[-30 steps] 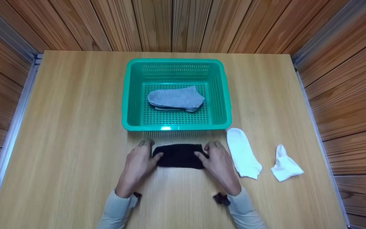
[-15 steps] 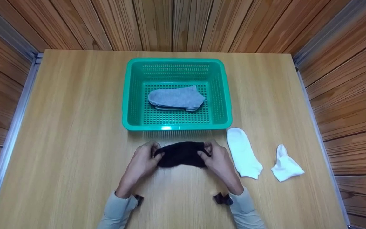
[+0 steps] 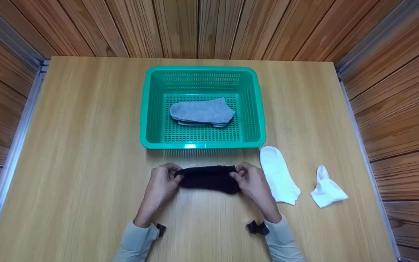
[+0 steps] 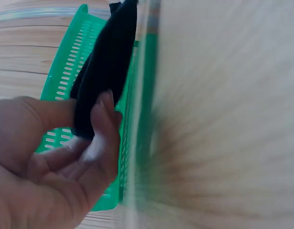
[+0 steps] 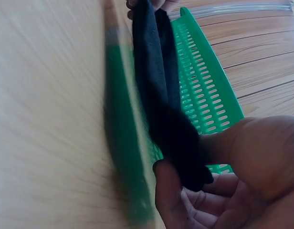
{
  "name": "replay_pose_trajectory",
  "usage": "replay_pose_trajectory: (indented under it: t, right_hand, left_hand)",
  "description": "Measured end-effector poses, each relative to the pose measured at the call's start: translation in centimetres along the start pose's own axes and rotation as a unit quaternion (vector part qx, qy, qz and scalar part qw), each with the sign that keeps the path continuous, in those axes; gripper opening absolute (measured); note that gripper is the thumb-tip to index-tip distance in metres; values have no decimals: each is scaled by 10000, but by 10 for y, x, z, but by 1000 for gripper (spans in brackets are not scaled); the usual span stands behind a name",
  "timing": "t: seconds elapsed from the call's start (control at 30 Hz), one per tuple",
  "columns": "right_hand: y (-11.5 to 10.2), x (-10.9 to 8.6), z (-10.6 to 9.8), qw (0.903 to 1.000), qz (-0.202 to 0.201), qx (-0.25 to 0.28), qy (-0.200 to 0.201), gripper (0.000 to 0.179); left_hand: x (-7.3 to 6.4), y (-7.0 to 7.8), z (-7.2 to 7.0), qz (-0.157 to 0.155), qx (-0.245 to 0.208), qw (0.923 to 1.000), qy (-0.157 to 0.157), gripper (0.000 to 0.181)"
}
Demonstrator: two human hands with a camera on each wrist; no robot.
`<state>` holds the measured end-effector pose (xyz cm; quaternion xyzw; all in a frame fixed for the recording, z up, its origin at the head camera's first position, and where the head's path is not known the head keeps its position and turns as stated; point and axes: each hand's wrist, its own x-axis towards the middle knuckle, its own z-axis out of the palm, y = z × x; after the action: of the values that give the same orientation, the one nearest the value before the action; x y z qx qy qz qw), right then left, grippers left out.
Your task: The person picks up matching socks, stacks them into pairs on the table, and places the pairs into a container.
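A black sock (image 3: 209, 179) stretches sideways between both hands in front of the green basket. Its left end is pinched by my left hand (image 3: 160, 185), thumb on the near side. At the other end, my right hand (image 3: 255, 184) pinches it between thumb and fingers. In the left wrist view the sock (image 4: 108, 62) stands off the table, with the fingers curled at its end. The right wrist view shows the sock (image 5: 154, 81) as layered or folded cloth. Grey socks (image 3: 202, 111) lie stacked inside the green basket (image 3: 203, 145).
Just right of my right hand a white sock (image 3: 279, 176) lies flat on the wooden table (image 3: 86, 145). Farther right is a crumpled white sock (image 3: 326, 189). Wood-panelled walls (image 3: 180, 29) border the table's back and sides.
The black sock lay flatter a second ago, then bowed upward in the middle. Now its upper edge is pulled straight and its lower edge hangs, with both hands' fingers closed more tightly on its ends.
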<state>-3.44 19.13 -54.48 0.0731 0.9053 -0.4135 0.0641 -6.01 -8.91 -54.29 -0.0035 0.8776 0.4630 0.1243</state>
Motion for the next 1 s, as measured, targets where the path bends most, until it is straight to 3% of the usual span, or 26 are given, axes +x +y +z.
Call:
replay_pose_trajectory:
  t: [0.13,0.43,0.83,1.0]
  right_hand:
    - [1,-1,1,9999,-134,77,-68,11]
    - [-1,-2,-15,9957,-276,822,-332,14]
    - [-21,-2,-48,9834,-130,1653,-740,16]
    - [-30,2,-63,9825,-256,1671,-781,16]
  left_hand:
    - [0,1,1,54,220,9997,89,5]
    - [-2,10,-8,236,114,9994,-242,14]
    - [-11,47,-39,252,-231,9980,-527,24]
    - [-7,59,-49,386,-73,9979,-523,25]
